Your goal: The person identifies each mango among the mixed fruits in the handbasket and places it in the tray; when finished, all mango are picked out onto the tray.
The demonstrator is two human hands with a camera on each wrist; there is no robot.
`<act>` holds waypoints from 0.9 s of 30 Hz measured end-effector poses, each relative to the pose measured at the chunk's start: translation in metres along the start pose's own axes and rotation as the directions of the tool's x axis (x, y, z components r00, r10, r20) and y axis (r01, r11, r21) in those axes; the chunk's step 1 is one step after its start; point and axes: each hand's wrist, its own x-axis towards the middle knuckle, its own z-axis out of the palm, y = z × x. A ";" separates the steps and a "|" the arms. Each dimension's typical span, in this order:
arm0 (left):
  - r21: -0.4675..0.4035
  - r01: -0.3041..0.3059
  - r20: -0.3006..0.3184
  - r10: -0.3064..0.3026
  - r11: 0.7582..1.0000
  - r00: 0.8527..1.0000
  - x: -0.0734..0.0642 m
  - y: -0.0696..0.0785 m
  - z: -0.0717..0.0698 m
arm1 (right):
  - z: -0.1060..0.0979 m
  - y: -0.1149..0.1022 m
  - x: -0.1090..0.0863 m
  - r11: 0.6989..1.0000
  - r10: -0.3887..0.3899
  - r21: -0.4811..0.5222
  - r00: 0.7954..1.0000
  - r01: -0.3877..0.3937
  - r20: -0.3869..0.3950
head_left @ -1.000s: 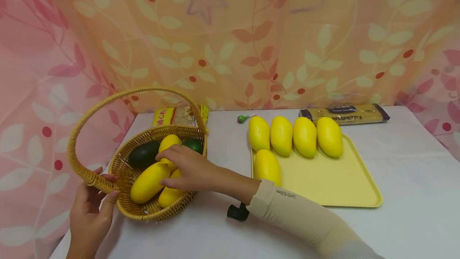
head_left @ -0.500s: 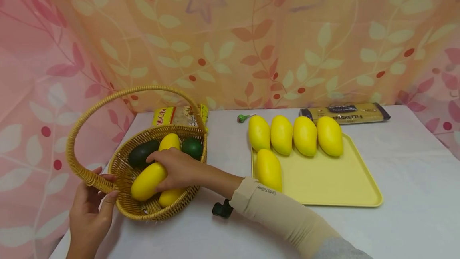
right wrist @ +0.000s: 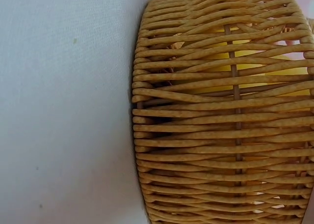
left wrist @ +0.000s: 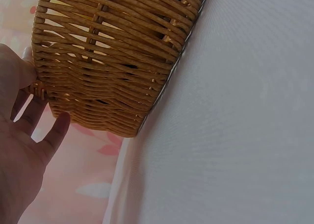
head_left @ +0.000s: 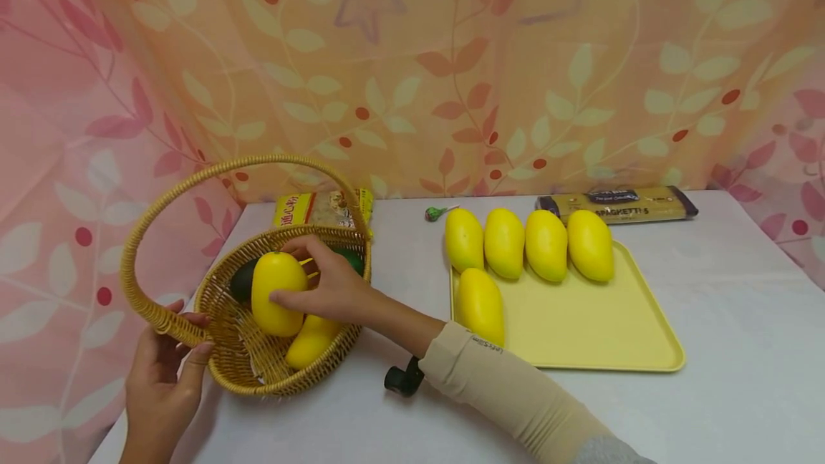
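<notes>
In the head view my right hand grips a yellow mango, standing nearly upright over the wicker basket, thumb on its near side. My left hand holds the basket at the foot of its arched handle, fingers behind and thumb in front. Below the held fruit lies another mango. A dark green oval fruit and a green one are partly hidden. The left wrist view shows the left hand at the basket's rim; in the right wrist view the woven side hides the hand.
A pale yellow tray on the right bears several mangoes, four-sided with a low rim. Behind stand a spaghetti pack, a lollipop and a yellow food packet. A patterned curtain backs the white-covered table.
My right hand has taken hold of the large mango at the front of the basket, raised it and tipped it upright. The left hand keeps its hold on the basket.
</notes>
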 end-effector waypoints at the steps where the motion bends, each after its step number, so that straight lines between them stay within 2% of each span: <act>1: 0.002 0.000 0.000 0.000 1.000 1.000 0.000 0.000 0.000 | 0.000 0.001 0.000 1.000 -0.001 0.011 1.000 0.001 -0.007; 10: -0.037 -0.044 0.011 0.044 0.998 0.999 -0.001 -0.002 0.001 | -0.004 0.001 -0.005 0.994 0.018 0.104 0.998 -0.011 -0.068; 18: -0.039 -0.049 0.014 0.050 0.998 0.999 0.000 -0.002 0.001 | -0.007 -0.002 -0.011 0.990 -0.016 0.136 0.998 0.024 -0.056; 25: 0.009 0.012 0.002 -0.012 1.000 1.000 0.000 0.000 0.000 | -0.013 -0.011 -0.018 0.980 -0.019 0.194 0.997 0.032 -0.068; 27: 0.009 0.013 0.001 -0.013 1.000 1.000 0.000 0.000 0.000 | -0.016 -0.016 -0.021 0.978 -0.021 0.206 0.997 0.035 -0.068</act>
